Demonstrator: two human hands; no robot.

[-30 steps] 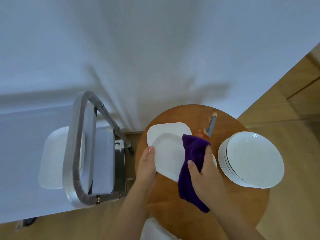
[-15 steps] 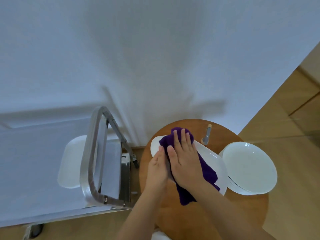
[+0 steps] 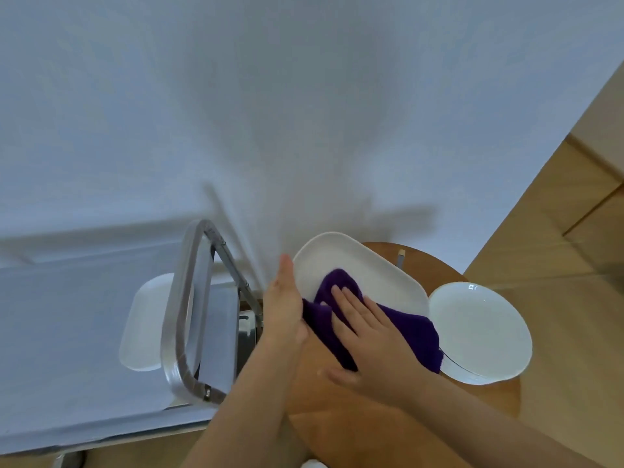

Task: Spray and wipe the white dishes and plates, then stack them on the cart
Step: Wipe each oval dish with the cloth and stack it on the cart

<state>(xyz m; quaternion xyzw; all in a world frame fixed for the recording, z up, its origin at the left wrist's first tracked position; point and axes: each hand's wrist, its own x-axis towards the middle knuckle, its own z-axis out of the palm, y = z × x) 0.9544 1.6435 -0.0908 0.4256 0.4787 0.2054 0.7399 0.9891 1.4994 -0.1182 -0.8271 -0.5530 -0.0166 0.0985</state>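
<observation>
Your right hand (image 3: 368, 336) flat, fingers straight, pressing soft purple cloth (image 3: 398, 329) on white dish (image 3: 364, 275); left hand (image 3: 285, 309) flat against rim. Dish hard, slippery, breakable: hold rim

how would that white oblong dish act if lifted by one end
The white oblong dish looks rigid and glossy, so probably slick and breakable. The left hand steadies its edge while the right hand wipes, so it may slide.
</observation>
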